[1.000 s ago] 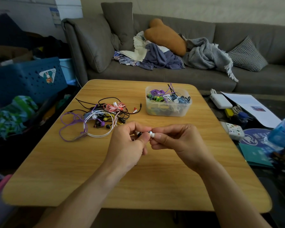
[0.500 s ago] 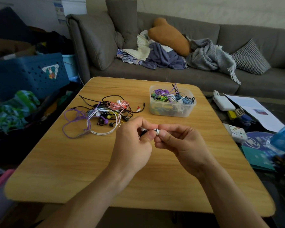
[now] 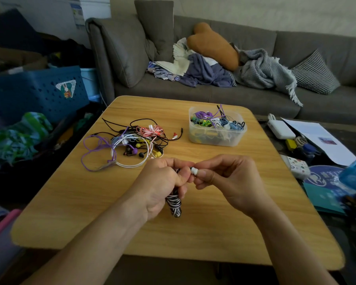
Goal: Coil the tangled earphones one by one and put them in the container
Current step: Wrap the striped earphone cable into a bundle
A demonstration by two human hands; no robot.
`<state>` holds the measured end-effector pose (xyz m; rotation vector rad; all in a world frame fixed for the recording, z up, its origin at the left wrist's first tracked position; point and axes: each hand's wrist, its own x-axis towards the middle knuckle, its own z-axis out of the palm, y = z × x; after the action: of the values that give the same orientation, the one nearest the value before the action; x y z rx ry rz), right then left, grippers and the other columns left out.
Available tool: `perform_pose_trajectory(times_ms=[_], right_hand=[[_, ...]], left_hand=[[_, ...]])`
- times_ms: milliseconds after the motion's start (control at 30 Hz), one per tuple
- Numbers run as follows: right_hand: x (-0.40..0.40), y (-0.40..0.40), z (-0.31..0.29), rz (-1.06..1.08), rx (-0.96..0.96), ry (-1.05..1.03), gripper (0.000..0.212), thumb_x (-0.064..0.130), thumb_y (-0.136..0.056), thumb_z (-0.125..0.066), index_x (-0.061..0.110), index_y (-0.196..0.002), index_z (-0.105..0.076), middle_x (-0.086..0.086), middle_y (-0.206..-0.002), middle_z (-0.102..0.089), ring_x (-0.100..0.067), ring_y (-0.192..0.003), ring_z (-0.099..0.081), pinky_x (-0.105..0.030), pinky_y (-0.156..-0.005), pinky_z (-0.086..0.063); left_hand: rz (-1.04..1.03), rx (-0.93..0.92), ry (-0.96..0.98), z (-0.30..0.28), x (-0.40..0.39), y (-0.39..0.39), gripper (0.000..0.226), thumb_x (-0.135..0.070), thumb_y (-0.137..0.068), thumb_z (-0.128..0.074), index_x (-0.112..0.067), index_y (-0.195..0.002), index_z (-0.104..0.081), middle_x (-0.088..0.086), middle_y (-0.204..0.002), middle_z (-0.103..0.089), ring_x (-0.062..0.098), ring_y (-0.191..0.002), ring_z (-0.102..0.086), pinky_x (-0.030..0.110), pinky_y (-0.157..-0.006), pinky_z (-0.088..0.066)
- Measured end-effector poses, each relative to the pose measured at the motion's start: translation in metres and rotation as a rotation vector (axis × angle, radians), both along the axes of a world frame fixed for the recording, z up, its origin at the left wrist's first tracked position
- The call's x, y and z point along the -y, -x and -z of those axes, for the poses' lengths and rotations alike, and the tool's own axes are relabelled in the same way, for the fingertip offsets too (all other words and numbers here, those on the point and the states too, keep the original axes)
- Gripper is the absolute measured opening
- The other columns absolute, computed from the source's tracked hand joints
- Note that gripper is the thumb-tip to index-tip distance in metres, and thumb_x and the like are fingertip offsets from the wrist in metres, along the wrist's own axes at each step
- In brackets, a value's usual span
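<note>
1. Head view: the left hand (image 3: 162, 186) has its fingers curled round a black-and-white earphone bundle (image 3: 174, 204). The wound end of the bundle sticks out below the fist, up in the air over the bench (image 3: 90, 202).
2. The right hand (image 3: 226, 182) pinches a small white tip (image 3: 194, 171) of the same earphone between thumb and finger. It sits just beside the left thumb.
3. This cord looks thin, soft and very light. It bends with no push at all. I think it would spring loose if the left hand let go, so the best place to hold it is round the middle of the wound part.
4. The white tip is small, hard and smooth, so it may slip. A pinch right on it, like now, seems the safe way to tuck it in.
5. The clear container (image 3: 216, 138) stands further back on the bench, to the right. It already holds many coiled cords in purple, green and blue.
6. The tangled pile (image 3: 132, 142) lies to the left of it, well apart from the hands. It has purple, white, black, pink and yellow cords all mixed up, so more are left to do.
7. A loose wire pulled hard from that pile could drag the others along.
</note>
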<state>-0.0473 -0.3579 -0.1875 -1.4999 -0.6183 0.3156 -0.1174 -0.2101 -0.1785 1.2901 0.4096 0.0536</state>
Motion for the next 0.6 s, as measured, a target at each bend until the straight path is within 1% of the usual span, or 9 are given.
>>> perform_pose_trajectory(times_ms=[67,100,200,267,333,400,467,500,600], right_hand=[[0.002,0.000,-0.001,-0.006,-0.007,0.010,0.011,-0.003,-0.077,-0.071,-0.005,-0.087,-0.071,-0.016,-0.071,-0.074,-0.022,-0.061,-0.071,-0.026,-0.061,-0.058],[0.003,0.000,-0.001,-0.012,-0.032,0.006,0.014,0.000,-0.075,-0.071,-0.005,-0.088,-0.071,-0.017,-0.073,-0.073,-0.022,-0.062,-0.071,-0.026,-0.061,-0.058],[0.002,0.000,0.001,-0.040,-0.225,-0.066,0.013,0.004,-0.071,-0.072,0.001,-0.084,-0.075,-0.021,-0.075,-0.072,-0.022,-0.064,-0.070,-0.027,-0.061,-0.058],[-0.002,0.001,0.003,-0.052,-0.377,-0.156,0.011,0.002,-0.069,-0.070,0.006,-0.077,-0.077,-0.018,-0.072,-0.072,-0.019,-0.062,-0.069,-0.025,-0.059,-0.057],[-0.005,0.001,0.004,-0.043,-0.474,-0.223,0.014,-0.001,-0.067,-0.068,0.007,-0.072,-0.078,-0.015,-0.069,-0.071,-0.017,-0.058,-0.069,-0.025,-0.057,-0.058],[-0.007,0.002,0.004,-0.034,-0.548,-0.264,0.014,-0.001,-0.066,-0.066,0.004,-0.074,-0.076,-0.014,-0.069,-0.071,-0.016,-0.058,-0.069,-0.024,-0.056,-0.058],[-0.007,0.003,0.005,-0.034,-0.580,-0.242,0.016,0.002,-0.069,-0.067,0.000,-0.084,-0.072,-0.012,-0.070,-0.070,-0.014,-0.059,-0.068,-0.021,-0.056,-0.057],[-0.007,0.004,0.005,-0.041,-0.574,-0.206,0.018,0.005,-0.070,-0.067,-0.001,-0.087,-0.070,-0.011,-0.071,-0.069,-0.012,-0.059,-0.067,-0.019,-0.055,-0.056],[-0.007,0.005,0.007,-0.067,-0.545,-0.139,0.017,0.011,-0.075,-0.067,-0.001,-0.087,-0.070,-0.009,-0.070,-0.065,-0.010,-0.056,-0.061,-0.018,-0.052,-0.053]], left_hand=[[0.015,0.007,-0.004,0.000,0.000,0.001,0.015,0.007,-0.091,-0.057,-0.003,-0.086,-0.066,0.007,-0.060,-0.060,0.013,-0.042,-0.044,0.022,-0.043,-0.041],[0.013,0.023,-0.047,0.000,0.000,0.000,0.016,0.007,-0.091,-0.057,-0.005,-0.086,-0.067,0.006,-0.060,-0.060,0.013,-0.042,-0.045,0.022,-0.044,-0.041],[-0.004,0.128,-0.342,0.003,0.000,0.000,0.018,0.003,-0.091,-0.060,-0.012,-0.085,-0.068,0.003,-0.054,-0.059,0.013,-0.044,-0.047,0.021,-0.049,-0.042],[-0.018,0.223,-0.497,0.003,0.000,-0.002,0.020,0.002,-0.091,-0.061,-0.016,-0.084,-0.068,0.002,-0.048,-0.056,0.013,-0.044,-0.047,0.020,-0.049,-0.041],[-0.032,0.317,-0.582,0.003,-0.001,-0.003,0.022,0.004,-0.089,-0.062,-0.015,-0.083,-0.069,-0.006,-0.046,-0.056,0.006,-0.042,-0.047,0.015,-0.047,-0.038],[-0.047,0.392,-0.667,0.002,-0.001,-0.003,0.020,0.008,-0.086,-0.063,-0.011,-0.083,-0.071,-0.016,-0.047,-0.057,-0.003,-0.043,-0.049,0.008,-0.049,-0.036],[-0.068,0.435,-0.727,0.003,0.000,-0.003,0.018,0.010,-0.084,-0.065,-0.007,-0.084,-0.072,-0.023,-0.051,-0.059,-0.007,-0.049,-0.053,0.004,-0.053,-0.035],[-0.085,0.444,-0.741,0.004,0.000,-0.003,0.017,0.009,-0.084,-0.065,-0.006,-0.084,-0.072,-0.024,-0.053,-0.059,-0.008,-0.050,-0.054,0.004,-0.054,-0.036],[-0.161,0.478,-0.804,0.008,0.000,-0.003,0.020,0.009,-0.082,-0.066,-0.010,-0.082,-0.071,-0.019,-0.063,-0.065,-0.004,-0.060,-0.059,0.008,-0.058,-0.041]])
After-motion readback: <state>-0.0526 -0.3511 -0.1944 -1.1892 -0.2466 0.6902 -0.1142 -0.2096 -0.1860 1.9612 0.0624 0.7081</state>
